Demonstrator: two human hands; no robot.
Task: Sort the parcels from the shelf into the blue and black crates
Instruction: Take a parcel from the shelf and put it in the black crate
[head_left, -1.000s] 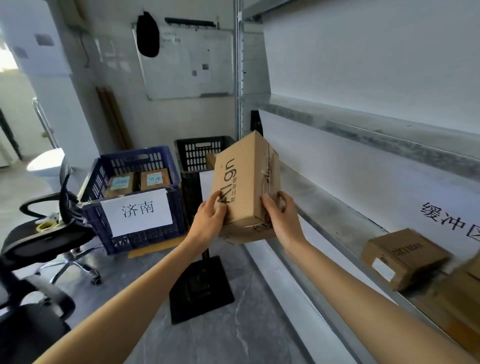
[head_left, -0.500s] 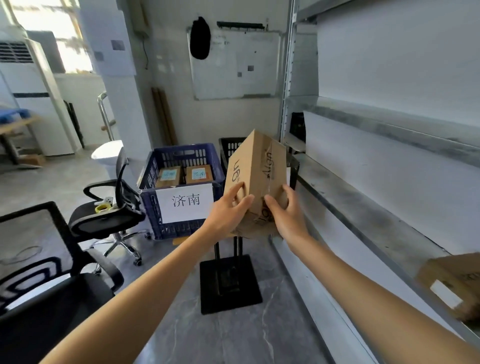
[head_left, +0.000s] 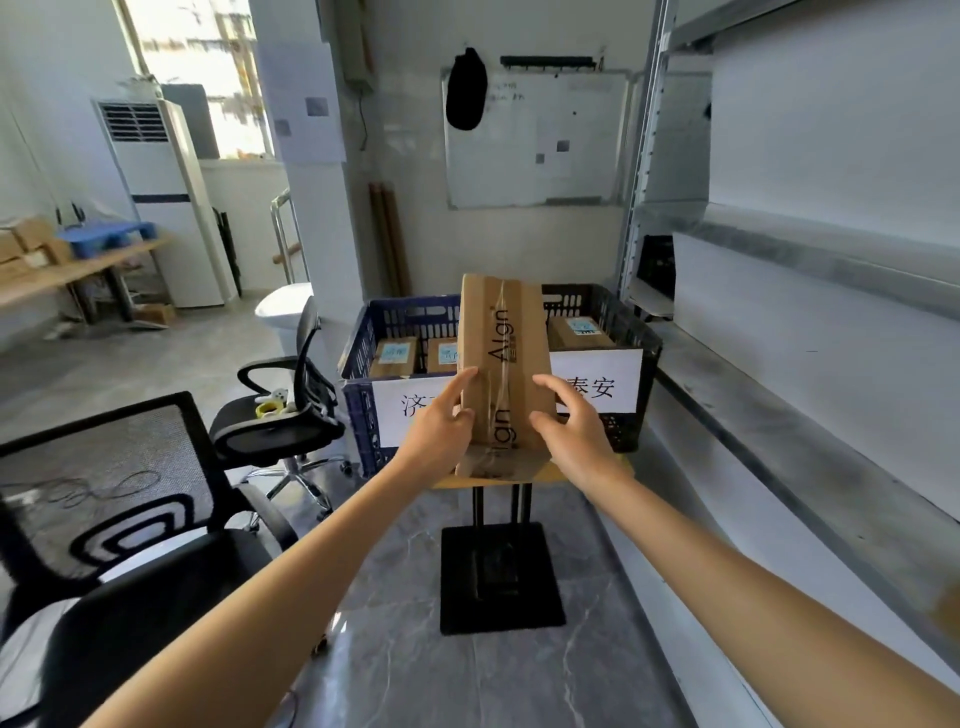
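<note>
The left hand and right hand grip a tall taped brown cardboard parcel upright before the blue plastic crate, holding two small cardboard boxes, and the black plastic crate, showing one; this parcel is not yet sorted.

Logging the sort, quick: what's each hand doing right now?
Left hand: grips the cardboard parcel.
Right hand: grips the same parcel's other side.

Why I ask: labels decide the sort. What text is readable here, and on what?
"Align", twice: the held parcel.
"济", rest hidden behind the left hand: white sign on the blue crate.
"泰安": other white sign, on the black crate.
Stickers on parcels in the crates: too small.
Writing on the whiteboard: blurred.
</note>
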